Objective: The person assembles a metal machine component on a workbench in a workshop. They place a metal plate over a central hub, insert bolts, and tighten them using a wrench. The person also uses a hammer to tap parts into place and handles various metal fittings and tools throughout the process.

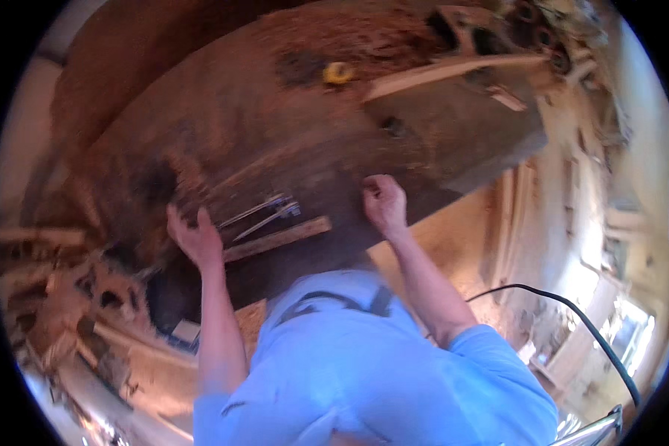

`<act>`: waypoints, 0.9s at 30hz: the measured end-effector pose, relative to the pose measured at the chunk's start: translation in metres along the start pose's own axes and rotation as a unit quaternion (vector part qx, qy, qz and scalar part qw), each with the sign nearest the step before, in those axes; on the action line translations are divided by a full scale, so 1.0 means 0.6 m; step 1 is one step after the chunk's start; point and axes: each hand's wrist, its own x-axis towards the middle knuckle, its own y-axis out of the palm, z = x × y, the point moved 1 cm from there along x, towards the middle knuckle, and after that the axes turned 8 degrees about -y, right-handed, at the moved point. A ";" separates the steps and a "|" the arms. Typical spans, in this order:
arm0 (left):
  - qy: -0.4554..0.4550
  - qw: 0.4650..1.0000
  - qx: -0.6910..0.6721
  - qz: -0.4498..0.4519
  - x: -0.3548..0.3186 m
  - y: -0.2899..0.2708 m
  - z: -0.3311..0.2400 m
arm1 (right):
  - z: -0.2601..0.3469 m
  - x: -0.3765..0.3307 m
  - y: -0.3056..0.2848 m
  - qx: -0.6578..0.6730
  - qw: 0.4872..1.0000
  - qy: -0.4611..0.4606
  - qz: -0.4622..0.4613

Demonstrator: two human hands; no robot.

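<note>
My left hand (198,238) is over the near left part of a dark, dusty worktable (275,160), fingers spread and nothing in them. Close to its right lie two thin, light rods (260,217) with bluish metal ends; their exact kind is unclear. Nearer my body, a narrow wood strip (279,238) lies roughly alongside them. My right hand (385,204) is above the table's near edge, right of the strip, its fingers curled in. Whatever is inside those fingers, if anything, is hidden.
A yellow roundish object (338,73), perhaps a tape measure, sits toward the far side near reddish shavings (364,37). A long board (453,76) lies at the far right. Wood scraps (111,297) crowd the left, and a dark cable (572,308) curves at the right.
</note>
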 end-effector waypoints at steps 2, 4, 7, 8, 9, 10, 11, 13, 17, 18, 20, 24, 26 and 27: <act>0.029 0.992 0.122 0.017 -0.070 -0.053 0.044 | 0.005 -0.014 0.012 0.041 0.993 0.110 0.020; 0.076 0.971 0.202 0.098 -0.122 -0.087 0.055 | -0.024 0.005 -0.003 -0.022 0.995 0.094 0.033; 0.147 0.946 0.200 0.211 -0.176 -0.087 0.050 | -0.069 0.037 -0.033 -0.088 0.991 0.061 0.076; 0.168 0.936 0.211 0.227 -0.186 -0.082 0.038 | -0.076 0.049 -0.045 -0.013 0.996 0.043 0.078; 0.184 0.932 0.222 0.220 -0.202 -0.068 0.046 | -0.049 0.060 -0.059 -0.025 0.993 0.087 0.073; 0.188 0.927 0.240 0.220 -0.219 -0.063 0.052 | -0.040 0.068 -0.066 -0.071 0.986 0.110 0.103; 0.183 0.925 0.244 0.225 -0.231 -0.062 0.048 | -0.032 0.058 -0.058 -0.021 0.994 0.078 0.074; 0.176 0.928 0.238 0.225 -0.204 -0.048 0.060 | 0.008 0.060 0.007 -0.004 0.994 0.037 0.104; 0.163 0.961 0.172 0.144 -0.192 -0.072 0.067 | 0.112 -0.023 0.092 0.068 0.943 -0.210 0.251; 0.156 0.966 0.165 0.121 -0.191 -0.084 0.043 | 0.149 -0.035 0.092 0.119 0.914 -0.260 0.289; 0.134 0.977 0.151 0.063 -0.187 -0.123 0.040 | 0.220 -0.058 0.095 0.018 0.869 -0.353 0.345; 0.075 0.989 0.115 -0.046 -0.187 -0.186 0.065 | 0.220 -0.070 0.127 -0.032 0.843 -0.384 0.375; 0.043 0.991 0.097 -0.082 -0.183 -0.209 0.081 | 0.210 -0.056 0.131 -0.043 0.833 -0.383 0.397; 0.030 0.990 0.096 -0.096 -0.181 -0.224 0.089 | 0.215 -0.052 0.129 -0.046 0.828 -0.384 0.407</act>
